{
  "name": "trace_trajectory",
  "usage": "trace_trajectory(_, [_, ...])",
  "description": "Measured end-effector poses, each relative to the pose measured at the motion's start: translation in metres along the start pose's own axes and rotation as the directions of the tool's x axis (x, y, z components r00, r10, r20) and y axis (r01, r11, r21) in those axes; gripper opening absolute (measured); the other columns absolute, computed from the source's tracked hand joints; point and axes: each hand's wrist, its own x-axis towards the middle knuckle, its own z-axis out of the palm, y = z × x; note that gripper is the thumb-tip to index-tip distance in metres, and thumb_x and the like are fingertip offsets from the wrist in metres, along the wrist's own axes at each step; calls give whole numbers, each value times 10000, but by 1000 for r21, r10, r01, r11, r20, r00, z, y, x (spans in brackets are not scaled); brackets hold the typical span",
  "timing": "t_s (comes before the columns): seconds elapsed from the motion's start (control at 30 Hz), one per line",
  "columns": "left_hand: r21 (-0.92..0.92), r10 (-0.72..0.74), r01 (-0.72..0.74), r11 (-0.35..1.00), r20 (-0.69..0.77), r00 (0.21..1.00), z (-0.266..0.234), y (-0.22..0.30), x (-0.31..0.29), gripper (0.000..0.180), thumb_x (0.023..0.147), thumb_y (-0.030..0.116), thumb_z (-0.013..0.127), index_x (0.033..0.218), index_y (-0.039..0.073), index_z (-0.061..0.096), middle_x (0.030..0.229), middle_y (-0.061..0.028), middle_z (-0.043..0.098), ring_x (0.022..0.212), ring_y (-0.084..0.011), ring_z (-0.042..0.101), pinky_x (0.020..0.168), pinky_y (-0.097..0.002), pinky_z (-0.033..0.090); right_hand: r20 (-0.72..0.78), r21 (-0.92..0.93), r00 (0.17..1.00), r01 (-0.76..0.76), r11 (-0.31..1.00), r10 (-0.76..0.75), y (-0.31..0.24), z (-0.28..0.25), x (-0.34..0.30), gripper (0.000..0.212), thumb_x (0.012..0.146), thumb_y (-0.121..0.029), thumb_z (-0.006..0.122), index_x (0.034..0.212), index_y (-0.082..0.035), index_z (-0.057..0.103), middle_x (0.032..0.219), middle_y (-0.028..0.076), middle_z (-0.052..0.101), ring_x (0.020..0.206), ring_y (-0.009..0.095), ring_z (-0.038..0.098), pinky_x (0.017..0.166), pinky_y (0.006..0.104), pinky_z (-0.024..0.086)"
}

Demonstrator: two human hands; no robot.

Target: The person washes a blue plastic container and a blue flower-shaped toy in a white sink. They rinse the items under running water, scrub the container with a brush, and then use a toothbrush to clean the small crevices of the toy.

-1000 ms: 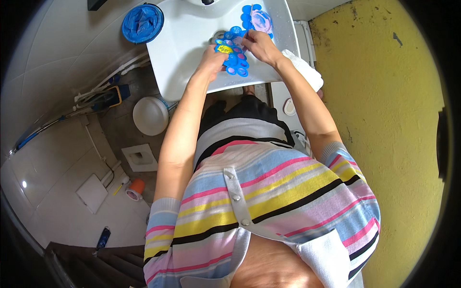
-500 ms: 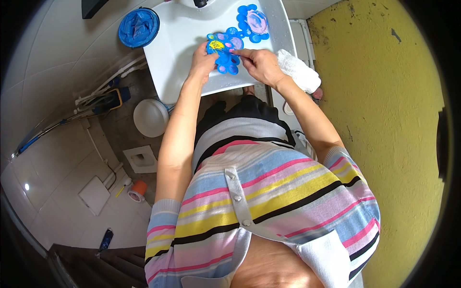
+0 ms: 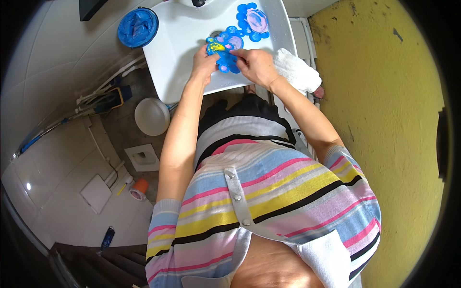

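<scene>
My left hand grips the left edge of a blue paint palette with rounded lobes, held tilted over the white sink. Yellow, pink and lilac paint marks its surface. From the right, my right hand reaches in with the index finger stretched onto the palette beside the yellow patch. Its other fingers are curled under, and whether they hold anything is hidden. Beyond, at the sink's far right, lies a second blue lobed palette with a broad pink-lilac patch.
A faucet stands at the sink's far edge. On the left is a round container lined with a blue bag. A white towel lies by the sink's right side. Below left are a white bucket and a floor toilet.
My right index finger has shifted slightly left across the palette, closer to the yellow patch, which looks more smeared. My left hand keeps its hold on the palette.
</scene>
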Motion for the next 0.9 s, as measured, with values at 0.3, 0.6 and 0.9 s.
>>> trace_trajectory(0.3, [-42, 14, -15, 999, -22, 1000, -4, -5, 1, 425, 826, -55, 510, 1245, 14, 510, 1038, -94, 626, 862, -181, 647, 653, -322, 558, 5, 108, 999, -53, 993, 53, -8, -3, 4, 271, 799, -205, 555, 1017, -168, 712, 798, 138, 677, 752, 342, 647, 692, 426, 522])
trace_trajectory(0.6, [101, 18, -20, 995, 22, 1000, -9, -1, 0, 462, 835, -56, 507, 1284, 48, 498, 1041, -62, 621, 858, -146, 633, 656, -283, 538, 47, 135, 994, -100, 986, 94, 0, 2, 7, 263, 814, -208, 563, 1023, -159, 716, 787, 131, 678, 753, 323, 651, 684, 415, 519])
trace_trajectory(0.9, [70, 70, -67, 995, -36, 997, 1, -1, 0, 408, 810, -62, 517, 1212, 4, 533, 986, -86, 644, 763, -155, 647, 575, -294, 541, 39, 139, 988, -157, 978, 153, 1, 3, 5, 257, 807, -205, 565, 1011, -150, 712, 827, 128, 686, 783, 326, 654, 707, 421, 520])
